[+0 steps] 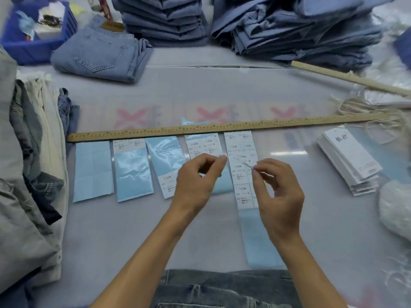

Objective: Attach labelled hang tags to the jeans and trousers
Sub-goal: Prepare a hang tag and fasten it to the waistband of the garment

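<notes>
Several blue-backed label sheets point(132, 170) lie side by side on the table, their tops tucked under a long wooden ruler point(222, 126). My right hand point(277, 190) pinches a small white label point(245, 164) between thumb and forefinger, just above the rightmost sheet point(241, 178). My left hand point(198, 176) hovers over the neighbouring sheet point(203, 144), fingers loosely curled with nothing seen in them. A stack of white hang tags point(349, 158) lies at the right. Grey-blue jeans point(222, 287) lie at the near edge.
Folded jeans point(100, 52) and two denim stacks point(164, 18) point(300, 30) sit at the back beside a blue bin point(33, 41). A pile of trousers point(29, 174) fills the left edge. A second stick point(347, 77) and loose strings point(360, 105) lie at the right.
</notes>
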The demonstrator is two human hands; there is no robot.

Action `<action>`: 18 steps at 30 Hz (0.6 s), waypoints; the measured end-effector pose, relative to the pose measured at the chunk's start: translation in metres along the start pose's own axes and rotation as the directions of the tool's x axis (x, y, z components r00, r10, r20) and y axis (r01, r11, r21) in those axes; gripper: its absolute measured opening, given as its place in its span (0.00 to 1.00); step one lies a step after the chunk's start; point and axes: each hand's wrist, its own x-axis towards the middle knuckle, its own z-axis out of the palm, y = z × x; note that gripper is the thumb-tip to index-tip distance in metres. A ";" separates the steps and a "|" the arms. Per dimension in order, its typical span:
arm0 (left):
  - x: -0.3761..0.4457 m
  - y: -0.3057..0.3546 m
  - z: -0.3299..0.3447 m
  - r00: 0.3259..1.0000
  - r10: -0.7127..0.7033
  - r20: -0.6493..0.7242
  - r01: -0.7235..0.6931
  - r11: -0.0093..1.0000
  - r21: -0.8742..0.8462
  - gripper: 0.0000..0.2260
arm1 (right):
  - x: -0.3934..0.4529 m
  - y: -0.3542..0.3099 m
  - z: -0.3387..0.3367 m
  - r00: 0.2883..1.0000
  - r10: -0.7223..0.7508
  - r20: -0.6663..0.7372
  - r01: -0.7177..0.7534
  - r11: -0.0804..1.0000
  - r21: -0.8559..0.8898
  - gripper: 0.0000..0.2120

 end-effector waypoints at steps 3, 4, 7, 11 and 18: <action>-0.023 0.023 0.022 0.971 -0.176 0.163 0.210 0.951 -0.225 0.11 | -0.021 -0.009 -0.023 0.980 -0.191 0.053 0.199 0.957 -0.211 0.07; -0.030 0.027 0.028 0.962 -0.197 0.188 0.240 0.939 -0.247 0.09 | -0.026 -0.012 -0.030 0.972 -0.223 0.070 0.234 0.938 -0.254 0.08; -0.047 0.036 0.042 0.947 -0.247 0.206 0.302 0.905 -0.301 0.04 | -0.038 -0.019 -0.053 0.960 -0.255 0.116 0.278 0.917 -0.284 0.10; -0.069 0.048 0.056 0.953 -0.234 0.193 0.275 0.934 -0.226 0.05 | -0.048 -0.031 -0.089 0.994 0.058 0.093 -0.054 0.998 -0.040 0.18; -0.099 0.065 0.097 0.945 0.021 0.326 -0.005 0.999 -0.050 0.03 | -0.065 -0.042 -0.132 0.812 0.583 0.034 -0.568 0.775 0.276 0.02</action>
